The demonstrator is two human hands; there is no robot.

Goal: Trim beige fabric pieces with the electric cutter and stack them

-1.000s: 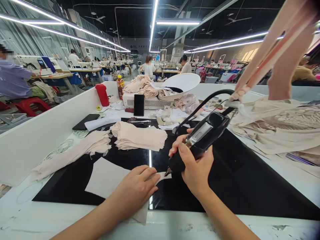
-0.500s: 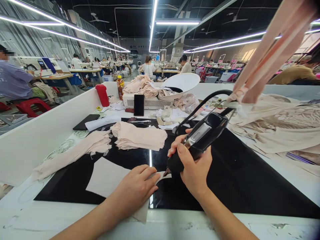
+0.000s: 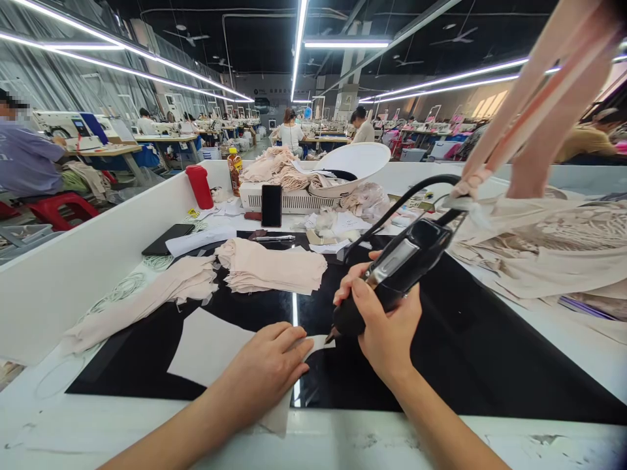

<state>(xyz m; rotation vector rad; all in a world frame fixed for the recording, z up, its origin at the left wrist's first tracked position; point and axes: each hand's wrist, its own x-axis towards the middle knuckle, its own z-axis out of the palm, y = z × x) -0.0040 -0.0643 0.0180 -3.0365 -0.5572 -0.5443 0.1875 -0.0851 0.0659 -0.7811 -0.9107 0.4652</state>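
My left hand (image 3: pixel 267 372) lies flat, fingers together, pressing a pale pink fabric piece (image 3: pixel 210 346) onto the black glossy mat (image 3: pixel 465 352). My right hand (image 3: pixel 385 329) is wrapped round a black corded hand tool (image 3: pixel 396 271). The tool's tip touches the fabric's right corner just beyond my left fingertips. A black cable (image 3: pixel 401 199) rises from the tool's back end. A stack of folded pink pieces (image 3: pixel 274 267) lies further back on the mat.
A long pink fabric strip (image 3: pixel 142 300) lies at left beside a white wall panel (image 3: pixel 83 261). Behind are a phone (image 3: pixel 271 204), red bottle (image 3: pixel 200 186), white basket (image 3: pixel 289 199) with fabric, and a white bowl (image 3: pixel 357 160). Lace fabric (image 3: pixel 548 248) is heaped at right. Other people work at distant tables.
My right hand and the tool shifted very slightly right along the fabric corner. My left hand stays put on the fabric.
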